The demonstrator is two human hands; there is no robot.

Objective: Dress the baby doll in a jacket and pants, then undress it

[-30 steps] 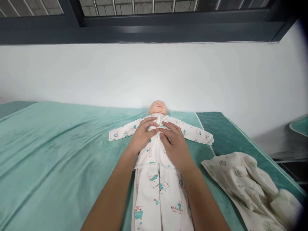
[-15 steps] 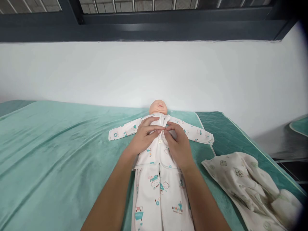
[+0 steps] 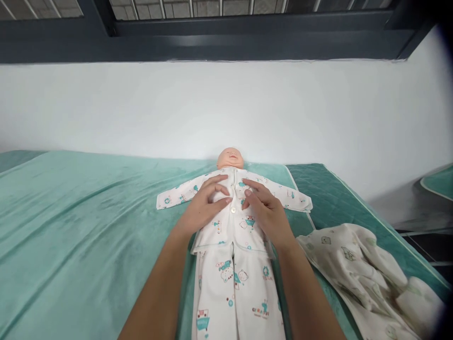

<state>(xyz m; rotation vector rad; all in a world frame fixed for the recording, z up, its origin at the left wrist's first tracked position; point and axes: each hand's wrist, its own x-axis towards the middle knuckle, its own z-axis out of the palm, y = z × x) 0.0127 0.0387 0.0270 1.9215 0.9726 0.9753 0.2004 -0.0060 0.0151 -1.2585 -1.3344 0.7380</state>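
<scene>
A baby doll (image 3: 230, 158) lies on its back, its head close to the wall. It wears a white printed button-front top (image 3: 215, 231) with both sleeves spread sideways, and matching trousers (image 3: 215, 293). A button (image 3: 233, 210) shows on the front seam, which lies together down the chest. My left hand (image 3: 208, 200) rests on the left side of the chest, fingers apart and holding nothing. On the other side of the seam, my right hand (image 3: 265, 203) lies over the top with its fingers loosely bent and spread, with nothing visible in them.
A crumpled cream cloth with a printed pattern (image 3: 357, 269) lies to the right. Under the doll is a light green sheet (image 3: 88, 236), with a darker green quilted cover (image 3: 325, 198) at the right. A white wall (image 3: 141, 108) and dark window frame (image 3: 247, 42) stand behind.
My hands have let go of the front seam and moved apart, one to each side. The button area and upper front now show between them.
</scene>
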